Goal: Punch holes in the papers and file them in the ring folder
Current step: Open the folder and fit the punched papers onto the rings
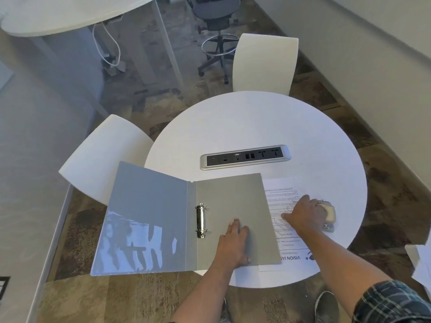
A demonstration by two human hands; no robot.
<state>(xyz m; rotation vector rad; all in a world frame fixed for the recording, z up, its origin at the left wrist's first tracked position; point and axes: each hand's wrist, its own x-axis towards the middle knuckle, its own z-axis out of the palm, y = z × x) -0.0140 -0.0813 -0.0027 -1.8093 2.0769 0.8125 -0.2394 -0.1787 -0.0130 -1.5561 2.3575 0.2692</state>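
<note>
A grey ring folder (163, 220) lies open on the round white table (245, 127), its left cover hanging past the table edge. Its metal ring mechanism (201, 220) sits at the spine. My left hand (234, 243) rests flat on the folder's right inside cover. To the right, printed papers (285, 194) lie partly under that cover. My right hand (303, 212) lies over the papers, its fingers spread toward a hole punch (329, 216) at the sheets' right edge. I cannot tell whether it grips the punch.
A silver power and socket strip (245, 157) is set into the table behind the folder. Two white chairs (265, 64) (105, 157) stand at the far and left sides. More white sheets (419, 262) show at the right frame edge.
</note>
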